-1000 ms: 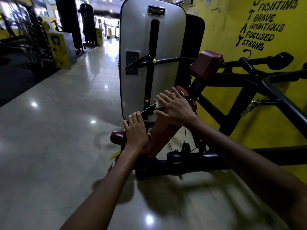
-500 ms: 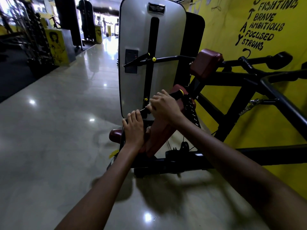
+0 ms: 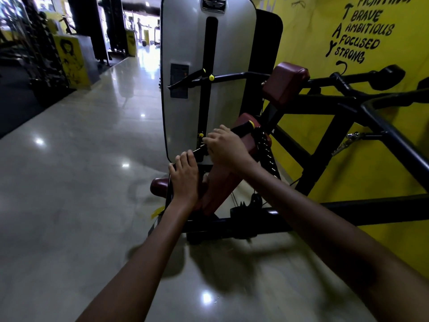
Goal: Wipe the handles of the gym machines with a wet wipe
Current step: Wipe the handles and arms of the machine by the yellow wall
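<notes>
1. I am looking down at both bare hands reaching onto a gym machine (image 3: 209, 66) that is standing against the yellow wall (image 3: 313, 38).
2. My right hand (image 3: 226, 146) is curling over the black handle (image 3: 241, 130), which is slanting up to a yellow end cap beside the maroon pad (image 3: 222, 182).
3. The fingers are wrapping down over the bar; the wet wipe is not showing, so I cannot tell whether it is under the palm.
4. My left hand (image 3: 185, 176) is resting lower on the same bar, just beside the right hand, fingers laid fairly straight over it; whether they are gripping I cannot tell.
5. The silver weight-stack cover (image 3: 185, 112) is rising right behind both hands.
6. A glossy tiled floor (image 3: 81, 182) is stretching away on the left.
</notes>
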{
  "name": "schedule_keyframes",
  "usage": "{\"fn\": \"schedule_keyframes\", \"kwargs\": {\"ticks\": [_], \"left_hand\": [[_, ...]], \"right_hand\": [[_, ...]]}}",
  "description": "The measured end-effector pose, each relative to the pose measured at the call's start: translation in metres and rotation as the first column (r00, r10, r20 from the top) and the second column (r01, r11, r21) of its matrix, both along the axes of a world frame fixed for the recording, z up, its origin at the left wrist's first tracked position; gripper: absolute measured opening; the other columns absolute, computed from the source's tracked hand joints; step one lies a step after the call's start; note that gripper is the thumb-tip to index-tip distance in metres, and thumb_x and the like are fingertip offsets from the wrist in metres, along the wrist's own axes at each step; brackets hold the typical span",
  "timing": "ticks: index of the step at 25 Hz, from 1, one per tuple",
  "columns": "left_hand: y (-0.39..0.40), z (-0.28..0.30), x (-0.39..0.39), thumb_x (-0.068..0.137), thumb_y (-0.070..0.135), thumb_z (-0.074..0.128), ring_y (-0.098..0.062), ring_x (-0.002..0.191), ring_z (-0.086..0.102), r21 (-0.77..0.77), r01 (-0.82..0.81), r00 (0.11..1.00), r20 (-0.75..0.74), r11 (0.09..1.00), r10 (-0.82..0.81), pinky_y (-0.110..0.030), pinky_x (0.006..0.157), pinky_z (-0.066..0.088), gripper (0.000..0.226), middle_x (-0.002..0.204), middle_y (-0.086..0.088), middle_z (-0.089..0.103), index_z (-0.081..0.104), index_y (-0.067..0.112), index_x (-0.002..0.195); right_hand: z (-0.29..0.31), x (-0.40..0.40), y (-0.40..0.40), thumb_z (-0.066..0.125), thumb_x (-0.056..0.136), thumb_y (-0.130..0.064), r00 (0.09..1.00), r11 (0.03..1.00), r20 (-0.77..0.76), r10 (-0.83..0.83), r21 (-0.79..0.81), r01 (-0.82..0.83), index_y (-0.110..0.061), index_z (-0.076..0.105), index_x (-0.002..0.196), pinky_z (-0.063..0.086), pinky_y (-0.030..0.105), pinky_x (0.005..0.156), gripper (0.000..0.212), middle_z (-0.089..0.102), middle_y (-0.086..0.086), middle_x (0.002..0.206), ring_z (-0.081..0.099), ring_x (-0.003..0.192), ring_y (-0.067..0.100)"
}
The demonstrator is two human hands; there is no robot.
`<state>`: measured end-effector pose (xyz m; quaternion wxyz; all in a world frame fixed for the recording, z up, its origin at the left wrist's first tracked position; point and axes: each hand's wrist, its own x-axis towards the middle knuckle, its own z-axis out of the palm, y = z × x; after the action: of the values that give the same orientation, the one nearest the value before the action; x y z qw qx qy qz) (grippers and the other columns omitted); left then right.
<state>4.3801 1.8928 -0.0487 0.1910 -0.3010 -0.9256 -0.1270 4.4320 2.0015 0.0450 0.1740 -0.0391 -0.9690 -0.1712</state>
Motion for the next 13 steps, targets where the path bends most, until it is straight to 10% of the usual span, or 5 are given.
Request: {"fn": "schedule_keyframes", "kwargs": {"ticks": [6, 13], "left_hand": [[-0.002, 0.004, 0.008, 0.082, 0.041, 0.062, -0.035, 0.128, 0.037, 0.118, 0.065, 0.994, 0.081, 0.991, -0.075, -0.047, 0.103, 0.028, 0.079, 0.139, -0.019, 0.039, 0.030, -0.001, 0.140], [-0.002, -0.001, 0.004, 0.072, 0.035, 0.073, -0.041, 0.113, 0.050, 0.124, 0.054, 0.998, 0.016, 0.991, -0.057, -0.050, 0.092, 0.041, 0.076, 0.124, -0.024, 0.052, 0.044, -0.006, 0.129]], "right_hand": [[-0.001, 0.029, 0.034, 0.045, 0.087, 0.003, 0.953, 0.951, 0.028, 0.301, -0.080, -0.298, -0.009, 0.051, 0.131, 0.019, 0.034, 0.112, 0.047, 0.050, 0.011, 0.137, 0.043, 0.131, 0.027], [-0.010, 0.021, 0.008, 0.034, 0.095, -0.003, 0.999, 0.996, -0.027, 0.028, -0.083, -0.030, -0.008, 0.028, 0.145, 0.002, 0.028, 0.116, 0.050, 0.030, 0.008, 0.151, 0.021, 0.142, 0.021]]}}
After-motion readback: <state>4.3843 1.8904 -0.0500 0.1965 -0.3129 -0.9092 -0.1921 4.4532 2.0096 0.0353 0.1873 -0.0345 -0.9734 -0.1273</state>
